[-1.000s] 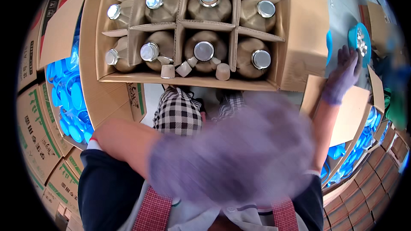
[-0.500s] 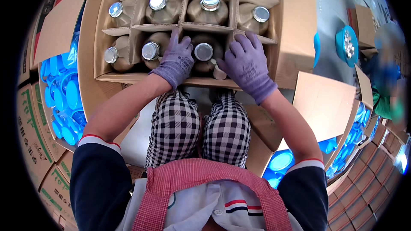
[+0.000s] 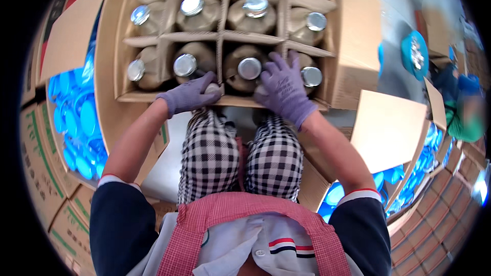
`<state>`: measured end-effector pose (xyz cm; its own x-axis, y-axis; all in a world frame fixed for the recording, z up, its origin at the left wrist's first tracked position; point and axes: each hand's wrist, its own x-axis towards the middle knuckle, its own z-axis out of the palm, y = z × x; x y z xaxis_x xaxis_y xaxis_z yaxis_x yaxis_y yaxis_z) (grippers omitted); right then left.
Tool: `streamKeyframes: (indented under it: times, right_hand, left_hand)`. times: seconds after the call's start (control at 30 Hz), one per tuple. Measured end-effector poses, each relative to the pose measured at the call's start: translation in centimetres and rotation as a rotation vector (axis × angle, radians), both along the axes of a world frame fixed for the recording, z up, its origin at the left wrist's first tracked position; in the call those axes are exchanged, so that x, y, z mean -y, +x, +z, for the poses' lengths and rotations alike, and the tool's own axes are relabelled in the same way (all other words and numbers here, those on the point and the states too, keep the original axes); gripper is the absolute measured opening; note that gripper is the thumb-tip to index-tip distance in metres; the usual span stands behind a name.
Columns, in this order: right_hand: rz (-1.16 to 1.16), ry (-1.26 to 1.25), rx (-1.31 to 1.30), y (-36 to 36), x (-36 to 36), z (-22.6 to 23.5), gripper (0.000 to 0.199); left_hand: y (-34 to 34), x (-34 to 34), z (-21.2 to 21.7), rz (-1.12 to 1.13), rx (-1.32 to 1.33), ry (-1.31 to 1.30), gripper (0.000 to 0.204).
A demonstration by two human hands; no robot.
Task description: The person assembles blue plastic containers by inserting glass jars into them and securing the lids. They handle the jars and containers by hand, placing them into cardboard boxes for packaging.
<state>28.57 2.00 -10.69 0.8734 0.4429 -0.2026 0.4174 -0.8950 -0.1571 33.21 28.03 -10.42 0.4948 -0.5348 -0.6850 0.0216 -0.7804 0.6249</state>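
pale stopper (image 3: 213, 89) against fingers (image 3: 206, 79) of left hand (image 3: 192, 94)

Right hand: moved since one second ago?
Yes: the right hand went left, away from the blue basin to the bottle carton.

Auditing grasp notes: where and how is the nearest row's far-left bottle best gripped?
Probably grip the bottle by its neck, under the silver cap, from above: dividers and box walls hem in its body, leaving the top exposed.
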Motion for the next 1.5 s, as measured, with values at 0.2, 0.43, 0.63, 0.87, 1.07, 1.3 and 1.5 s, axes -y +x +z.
streamKeyframes:
  times: [0.2, 0.43, 0.63, 0.87, 1.07, 1.3, 1.5]
  right_hand:
    - [-0.671, 1.144, -0.206, -5.4, 3.5, 3.1, 0.036]
    - [-0.83, 1.691, -0.749, -3.3, 1.6, 2.1, 0.036]
    - [-0.92, 1.81, -0.808, -4.9, 2.7, 3.1, 0.039]
    - [-0.779, 2.548, -0.239, -4.6, 16.0, 4.6, 0.036]
    - [-1.71, 2.346, -0.062, -2.8, 22.3, -5.2, 0.068]
    - [-1.757, 2.231, 0.116, -3.7, 19.4, -5.0, 0.074]
    - [-0.563, 2.016, 0.015, -5.6, 13.6, 11.4, 0.035]
  left_hand:
    - [-1.6, -1.6, -2.5, 0.069, 0.303, -0.337, 0.035]
    - [-1.4, -0.4, -0.5, 0.141, 0.098, -0.281, 0.032]
    - [-2.0, -0.5, 0.7, 0.081, 0.121, -0.207, 0.037]
    - [-1.4, 4.2, 7.4, 0.489, 0.065, -0.803, 0.052]
    - [3.4, 29.3, 4.6, -0.039, 0.08, -0.784, 0.042]
    - [3.9, 37.1, -2.7, 0.545, -0.546, -0.609, 0.061]
    - [3.0, 26.3, 11.4, 0.286, -0.059, -0.844, 0.034]
